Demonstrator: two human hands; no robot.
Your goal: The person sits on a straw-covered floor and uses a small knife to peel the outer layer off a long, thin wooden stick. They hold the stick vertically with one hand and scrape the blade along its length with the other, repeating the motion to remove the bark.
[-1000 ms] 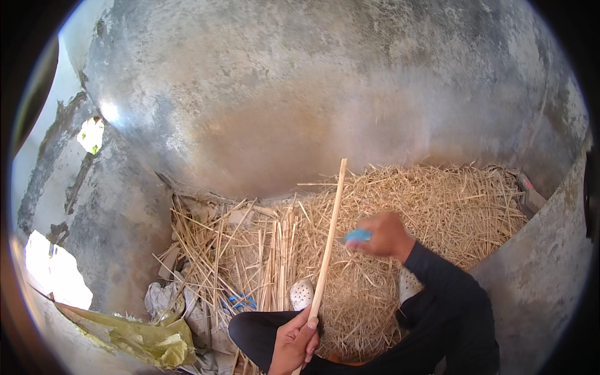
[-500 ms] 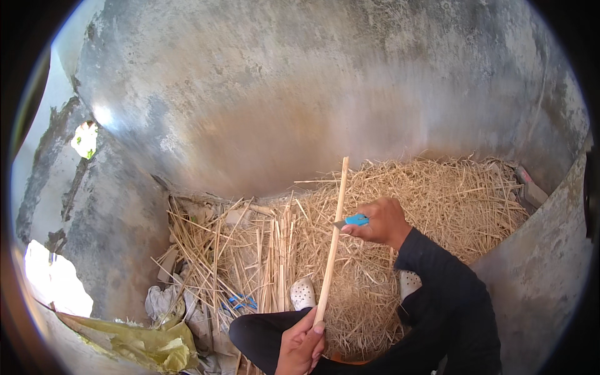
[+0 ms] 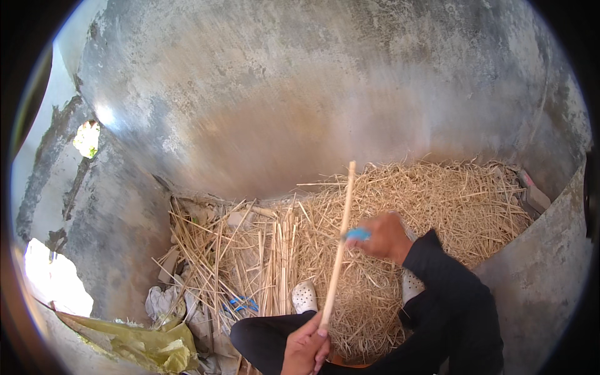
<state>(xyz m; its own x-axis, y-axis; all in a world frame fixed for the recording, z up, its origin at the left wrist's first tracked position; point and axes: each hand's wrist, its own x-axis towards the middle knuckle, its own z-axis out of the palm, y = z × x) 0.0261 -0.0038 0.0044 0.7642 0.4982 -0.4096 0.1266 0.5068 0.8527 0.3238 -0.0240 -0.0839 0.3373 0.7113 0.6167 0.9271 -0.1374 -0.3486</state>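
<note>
My left hand (image 3: 306,347) is closed round the lower end of a long pale stick (image 3: 338,264), which looks like split bamboo. It slants up and away from me, its far end free above the shavings. My right hand (image 3: 386,237) is closed on a knife with a blue handle (image 3: 359,234). The knife meets the stick a little above its middle; its blade is blurred by motion, so exact contact is hard to make out.
A thick heap of pale shavings (image 3: 437,194) covers the floor ahead and right. Bundled strips (image 3: 282,250) and scattered sticks lie left, near a blue item (image 3: 242,304) and a yellowish sheet (image 3: 144,344). A white perforated shoe (image 3: 304,296) rests beside the stick. Grey walls (image 3: 300,94) surround me.
My right hand and the knife have slid slightly down along the stick. The stick has shifted a little to the right and stands a bit lower at its tip.
</note>
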